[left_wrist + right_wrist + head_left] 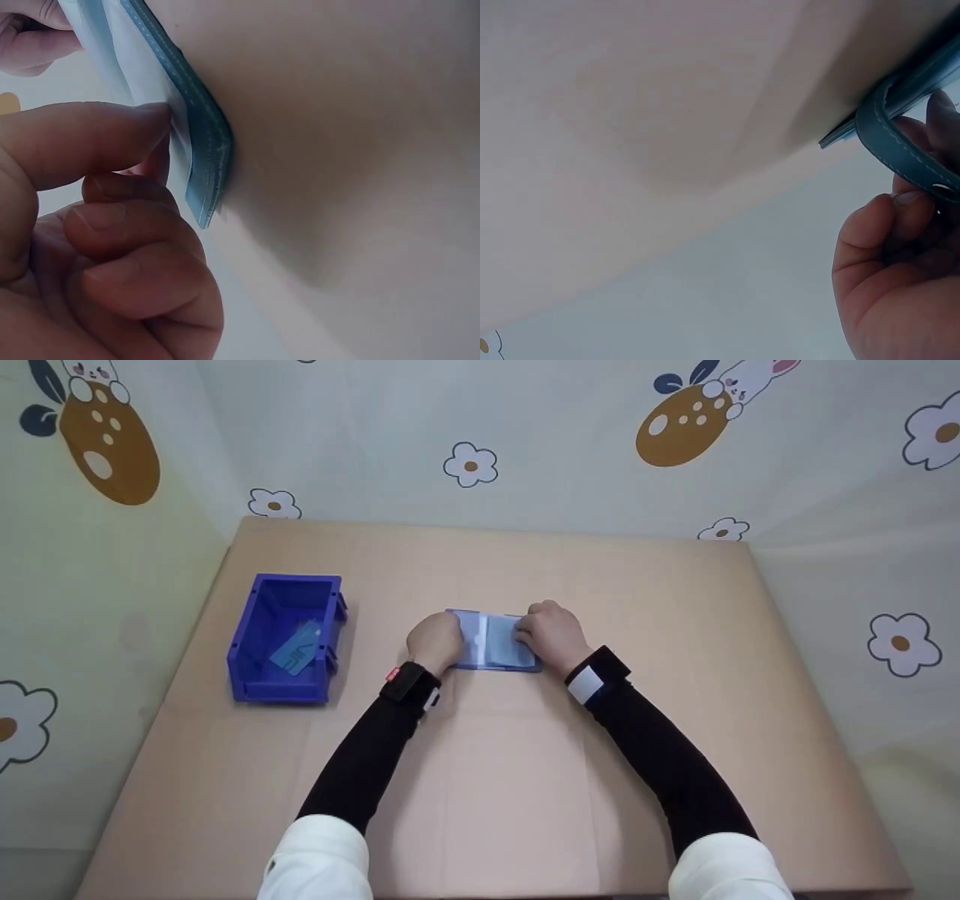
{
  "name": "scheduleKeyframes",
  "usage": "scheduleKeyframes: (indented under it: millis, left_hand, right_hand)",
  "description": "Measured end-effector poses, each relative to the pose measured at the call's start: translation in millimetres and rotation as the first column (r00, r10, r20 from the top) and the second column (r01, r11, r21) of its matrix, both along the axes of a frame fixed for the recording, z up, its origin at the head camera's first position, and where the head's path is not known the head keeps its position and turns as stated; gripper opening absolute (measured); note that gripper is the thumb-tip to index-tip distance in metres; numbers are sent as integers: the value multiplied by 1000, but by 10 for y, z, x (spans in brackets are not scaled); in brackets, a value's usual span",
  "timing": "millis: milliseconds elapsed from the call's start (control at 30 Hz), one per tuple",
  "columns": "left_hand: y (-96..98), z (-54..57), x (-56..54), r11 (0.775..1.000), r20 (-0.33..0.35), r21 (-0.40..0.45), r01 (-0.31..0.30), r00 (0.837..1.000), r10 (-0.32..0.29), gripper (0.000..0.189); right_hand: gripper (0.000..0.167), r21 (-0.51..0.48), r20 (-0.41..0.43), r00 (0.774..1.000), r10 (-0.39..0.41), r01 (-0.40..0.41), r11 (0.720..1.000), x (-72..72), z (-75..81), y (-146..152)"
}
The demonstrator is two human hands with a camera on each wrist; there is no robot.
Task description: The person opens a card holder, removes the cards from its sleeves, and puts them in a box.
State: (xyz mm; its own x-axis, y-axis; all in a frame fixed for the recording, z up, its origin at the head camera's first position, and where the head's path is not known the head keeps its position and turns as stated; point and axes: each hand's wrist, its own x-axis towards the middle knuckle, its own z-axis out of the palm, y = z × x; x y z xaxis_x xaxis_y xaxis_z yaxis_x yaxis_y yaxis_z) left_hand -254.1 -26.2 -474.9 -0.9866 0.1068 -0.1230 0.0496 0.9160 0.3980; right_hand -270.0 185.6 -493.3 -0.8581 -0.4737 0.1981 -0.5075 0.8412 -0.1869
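Observation:
A blue card holder (pixel 510 643) with stitched edges and clear plastic sleeves lies opened out in the middle of the table. My left hand (pixel 436 642) pinches its left side between thumb and forefinger, the other fingers curled below, as the left wrist view shows along the stitched cover (pixel 214 146). On the right side, my right hand (pixel 556 639) grips the holder with thumb and fingers at the sleeve. A stitched strap (pixel 900 146) with a metal snap loops out beside the right fingers in the right wrist view.
To the left stands a blue plastic bin (pixel 281 692) holding light-blue cards (pixel 297 648). The brown table (pixel 675 720) meets patterned cloth walls (pixel 375 457) at the back and both sides.

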Motion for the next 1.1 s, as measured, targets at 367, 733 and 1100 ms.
scheduleKeyframes:
  millis: [367,733,1100]
  left_hand:
    - [-7,-13,-24,1000,30,5,3,1000,-3,23]
    - [-11,4,-16,1000,28,16,-1,1000,1,26]
    - [-29,-23,-15,999,9,36,8,1000,-8,29]
  right_hand:
    - [7,-9,-10,999,36,-36,999,2,-3,-59]
    - [7,12,-3,999,41,-41,999,-29,-5,-190]
    - [6,27,0,999,44,-44,999,-50,-4,-215]
